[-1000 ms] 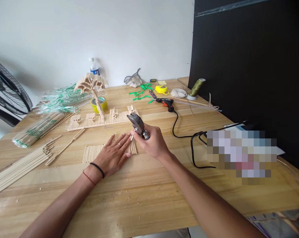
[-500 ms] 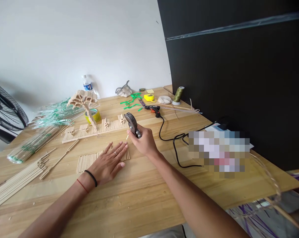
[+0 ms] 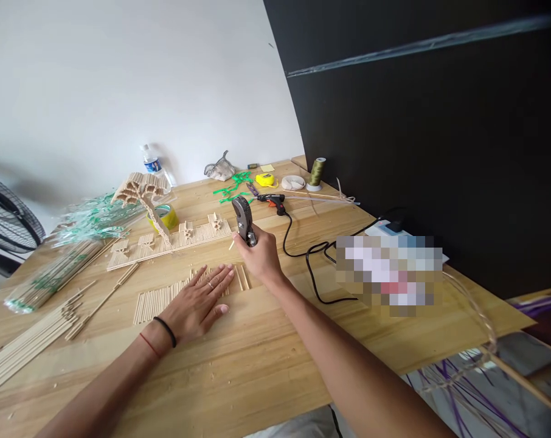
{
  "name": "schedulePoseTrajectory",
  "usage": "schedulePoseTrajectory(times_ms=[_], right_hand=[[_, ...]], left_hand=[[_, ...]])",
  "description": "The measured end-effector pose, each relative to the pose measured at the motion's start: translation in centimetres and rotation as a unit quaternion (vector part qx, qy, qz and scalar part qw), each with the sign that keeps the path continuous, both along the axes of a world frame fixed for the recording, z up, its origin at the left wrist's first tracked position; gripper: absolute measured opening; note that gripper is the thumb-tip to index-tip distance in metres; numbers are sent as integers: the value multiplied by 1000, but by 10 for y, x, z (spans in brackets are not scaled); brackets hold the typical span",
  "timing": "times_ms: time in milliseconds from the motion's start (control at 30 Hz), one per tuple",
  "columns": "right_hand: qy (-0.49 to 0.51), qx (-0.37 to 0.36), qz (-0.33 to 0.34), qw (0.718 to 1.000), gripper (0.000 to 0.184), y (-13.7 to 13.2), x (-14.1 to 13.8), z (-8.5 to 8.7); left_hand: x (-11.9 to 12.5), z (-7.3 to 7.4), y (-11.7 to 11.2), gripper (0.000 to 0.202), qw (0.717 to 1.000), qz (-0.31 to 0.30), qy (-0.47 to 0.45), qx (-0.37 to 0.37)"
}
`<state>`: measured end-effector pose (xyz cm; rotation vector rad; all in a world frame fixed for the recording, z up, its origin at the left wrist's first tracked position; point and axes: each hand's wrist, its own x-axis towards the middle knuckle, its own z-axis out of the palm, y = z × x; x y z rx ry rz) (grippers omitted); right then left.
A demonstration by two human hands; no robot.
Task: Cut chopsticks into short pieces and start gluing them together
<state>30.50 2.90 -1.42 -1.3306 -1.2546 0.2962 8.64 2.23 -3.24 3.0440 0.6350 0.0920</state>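
My left hand [image 3: 200, 298] lies flat, fingers stretched, on a row of short wooden sticks [image 3: 154, 302] laid side by side on the table. Just right of its fingertips, a few loose sticks [image 3: 242, 277] lie slightly apart from the row. My right hand [image 3: 259, 255] is wrapped round a dark hand cutter [image 3: 243, 218] with a curved jaw, held upright above the table. A short pale piece of stick shows beside the right thumb. Behind both hands, a long stick-built base [image 3: 177, 243] carries a tree-shaped stick model [image 3: 154, 210] and several small stick pieces.
Long sticks [image 3: 20, 353] and a plastic-wrapped bundle [image 3: 51, 277] lie at the left, near a fan [image 3: 11, 213]. Yellow tape [image 3: 169, 218], a glue gun [image 3: 273, 202] with a trailing black cord, a tape measure [image 3: 266, 179] and a thread spool [image 3: 317, 173] stand farther back.
The view has shifted slightly, so the scene sits farther left. A few sticks now show apart from the row beside my left fingertips. My right hand still holds the cutter.
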Motion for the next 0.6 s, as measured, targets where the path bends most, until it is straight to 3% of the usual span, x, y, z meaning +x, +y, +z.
schedulePoseTrajectory(times_ms=[300, 600], right_hand=[[12, -20, -70, 997, 22, 3, 9, 1], [1, -30, -47, 998, 22, 3, 6, 1]], left_hand=[[33, 5, 4, 64, 998, -37, 14, -46], [12, 11, 1, 60, 999, -16, 10, -26]])
